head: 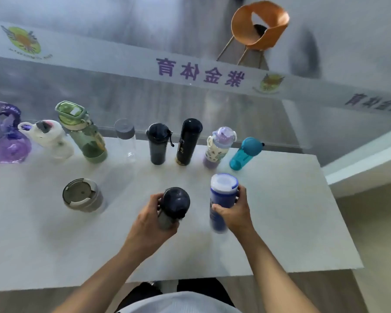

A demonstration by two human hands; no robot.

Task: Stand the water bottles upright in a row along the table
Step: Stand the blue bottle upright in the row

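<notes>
room: frosted glass partition (190, 71) behind the table, purple characters and round logos on it; orange chair (257, 26) visible beyond the glass.
surface: white table (291, 211), far edge runs along the partition.
back row: eight bottles upright along the far edge, left to right: purple jug (5, 136), white bottle (50, 138), green bottle (84, 132), clear bottle (125, 138), dark tumbler (157, 145), tall black flask (188, 142), patterned kids bottle (218, 146), teal bottle (245, 153).
spacing: neighbours near each other, mostly not touching; purple jug cut off by the left frame edge.
stray: grey squat bottle (82, 195) upright, alone, in front of the row on the left.
left hand (151, 220): fingers curled round the body of a dark-lidded bottle (173, 206), roughly upright, centre of table.
right hand (234, 212): fingers wrapped round a blue bottle with white lid (222, 195), roughly upright, just in front of the teal bottle.
contact: cannot tell whether either held bottle's base touches the table; blue one is motion-blurred.
held pair: near each other, not touching.
</notes>
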